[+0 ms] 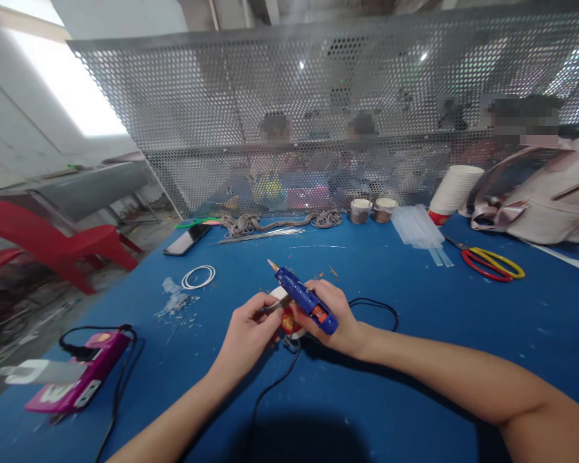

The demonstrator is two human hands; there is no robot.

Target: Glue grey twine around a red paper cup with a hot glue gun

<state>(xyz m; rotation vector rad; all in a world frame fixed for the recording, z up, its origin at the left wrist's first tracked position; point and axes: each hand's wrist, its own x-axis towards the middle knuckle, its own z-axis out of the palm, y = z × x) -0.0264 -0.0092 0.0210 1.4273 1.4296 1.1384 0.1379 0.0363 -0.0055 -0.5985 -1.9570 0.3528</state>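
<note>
A blue hot glue gun (pixel 296 289) rests in my right hand (pixel 340 318), its nozzle pointing up and to the left. Under it is a red and white paper cup (pixel 289 321) with a gold mark, mostly hidden by the gun and my fingers. My left hand (pixel 248 325) is closed at the cup's left side, pinching a short grey cord (pixel 276 305) against it. The right fingertips meet the cord's other side. A black cable (pixel 275 384) runs from beneath the hands toward the front edge.
White rings (pixel 199 277) and glue scraps (pixel 174 299) lie left, with a magenta power strip (pixel 94 370) nearer. Behind are a phone (pixel 187 240), grey cord bundles (pixel 244 225), two small tubs (pixel 360 211), glue sticks (pixel 415 226), stacked cups (pixel 456 190), scissors (pixel 492 262) and a perforated screen (pixel 212 128).
</note>
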